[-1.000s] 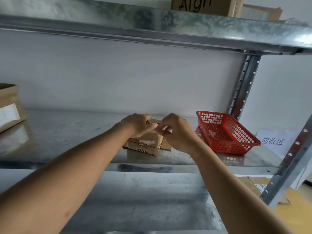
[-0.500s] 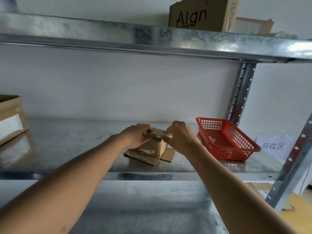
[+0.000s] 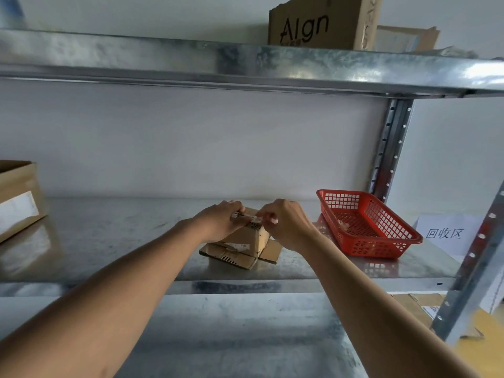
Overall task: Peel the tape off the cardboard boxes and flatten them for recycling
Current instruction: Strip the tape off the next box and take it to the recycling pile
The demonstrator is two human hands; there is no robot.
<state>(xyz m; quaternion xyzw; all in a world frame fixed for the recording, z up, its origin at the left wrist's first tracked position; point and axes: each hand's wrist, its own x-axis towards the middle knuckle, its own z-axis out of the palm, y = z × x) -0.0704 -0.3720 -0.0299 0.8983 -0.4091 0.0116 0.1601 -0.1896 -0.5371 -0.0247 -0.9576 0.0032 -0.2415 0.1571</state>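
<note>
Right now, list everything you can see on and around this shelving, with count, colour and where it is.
small box: one, brown, middle shelf centre, standing on its opened bottom flaps, under both hands
tape: one pale strip, top edge of the small box, pinched by the right hand
basket: one, red, middle shelf, to the right of the small box
large box: one, brown with white label, left end of middle shelf
printed box: one, brown, top shelf
paper sign: one, white, behind the right post
shelves: grey metal
left hand: holds the small box top
right hand: pinches the tape
</note>
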